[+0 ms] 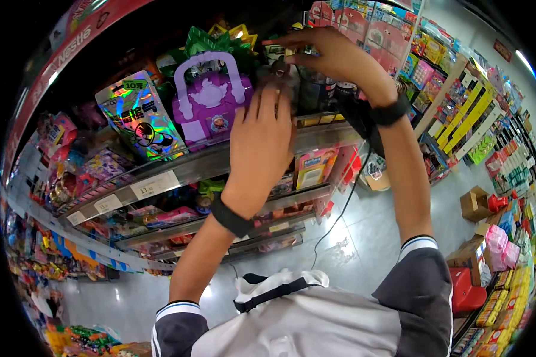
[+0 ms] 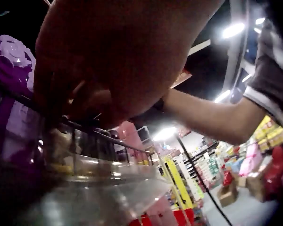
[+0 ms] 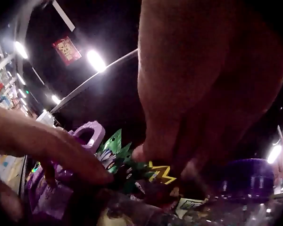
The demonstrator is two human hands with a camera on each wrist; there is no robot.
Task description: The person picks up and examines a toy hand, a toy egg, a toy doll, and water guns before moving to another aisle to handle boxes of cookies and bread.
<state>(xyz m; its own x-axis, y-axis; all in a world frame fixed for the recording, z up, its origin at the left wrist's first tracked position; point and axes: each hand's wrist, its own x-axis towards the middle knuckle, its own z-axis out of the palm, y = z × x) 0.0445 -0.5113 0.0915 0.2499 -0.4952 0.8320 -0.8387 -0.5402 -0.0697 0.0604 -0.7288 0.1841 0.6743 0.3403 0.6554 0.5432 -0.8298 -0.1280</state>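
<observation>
In the head view my left hand (image 1: 261, 140) reaches over the shelf's front ledge, fingers extended and blurred at the tips. The fingertips overlap a dark item (image 1: 281, 72) among the goods; their undersides are hidden. Farther right, my right hand (image 1: 333, 55) arches over the same spot with fingers and thumb spread apart. Just left of my left hand stands a purple handbag-shaped toy (image 1: 205, 98) with a lilac handle. Behind it rise green spiky foil packs (image 1: 205, 41). In the right wrist view my left hand (image 3: 61, 150) reaches in beside the purple toy (image 3: 52, 200).
A shiny holographic pouch (image 1: 140, 116) stands left on the shelf, above price tags (image 1: 155, 184) along the ledge. Lower shelves (image 1: 274, 226) hold more packets. A black cable (image 1: 342, 211) hangs down to the tiled floor. Cardboard boxes (image 1: 475, 203) and a red stool (image 1: 466, 291) sit at right.
</observation>
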